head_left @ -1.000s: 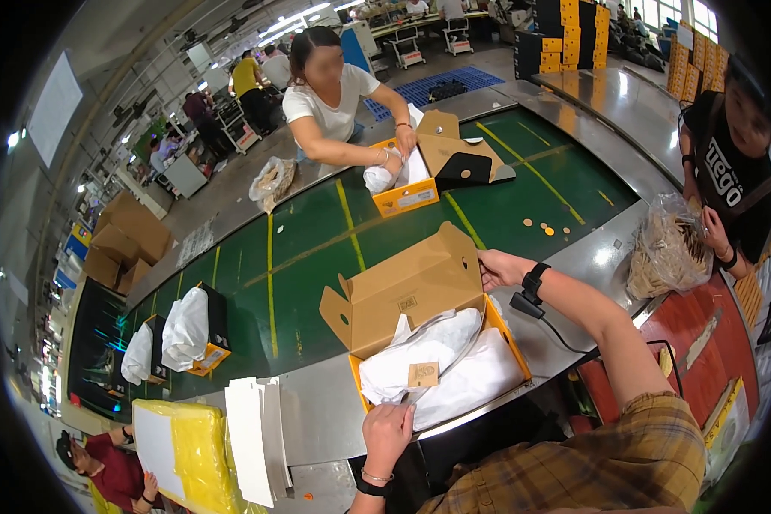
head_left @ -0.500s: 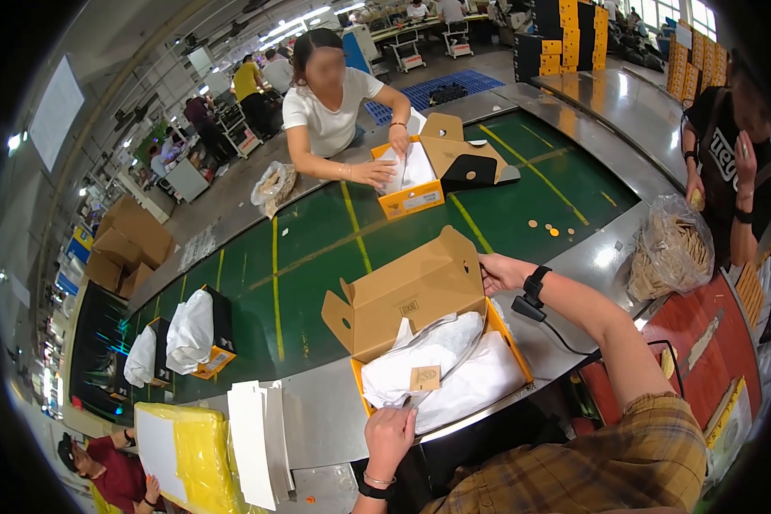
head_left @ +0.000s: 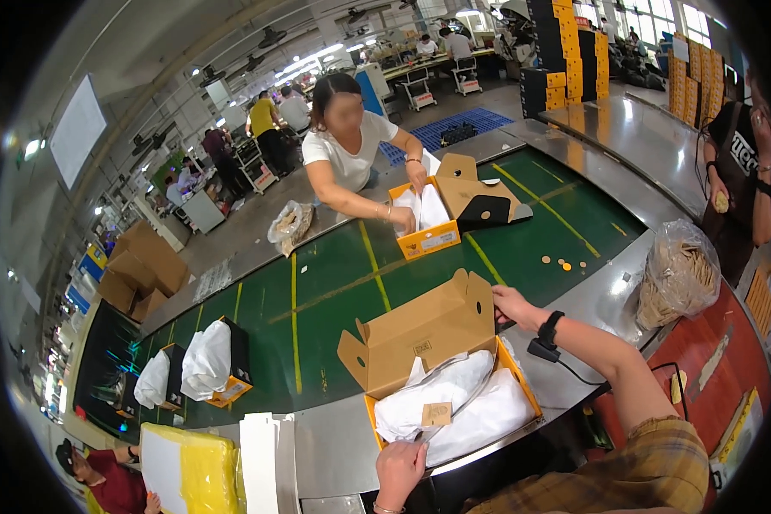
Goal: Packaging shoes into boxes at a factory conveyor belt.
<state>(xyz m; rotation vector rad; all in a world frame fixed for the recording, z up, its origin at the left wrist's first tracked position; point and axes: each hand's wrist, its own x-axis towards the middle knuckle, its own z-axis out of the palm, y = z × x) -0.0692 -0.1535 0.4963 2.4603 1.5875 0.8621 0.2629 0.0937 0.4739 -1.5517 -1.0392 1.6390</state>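
An orange-sided shoe box [head_left: 537,403] sits on the metal edge of the line in front of me, its brown lid [head_left: 428,330] tipped up and back. Two white paper-wrapped bundles [head_left: 488,411] lie inside; what they wrap is hidden. A small brown square tag [head_left: 437,415] rests on top of them. My right hand [head_left: 516,307] pinches the right side flap of the lid. At the near left edge of the box, my left hand [head_left: 401,467] is closed with fingers curled against the wall.
Across the green belt [head_left: 334,274] a co-worker has both hands in another orange box [head_left: 428,240]. Boxes with white-wrapped bundles [head_left: 206,360] stand left. White sheets [head_left: 265,454] and a yellow plastic-wrapped pack [head_left: 201,471] are near left. A clear bag of brown pieces [head_left: 681,274] sits right.
The view has shifted, so the whole scene sits lower and slightly right. Both my hands keep their places at the box. The co-worker's hands have moved deeper into the other box.
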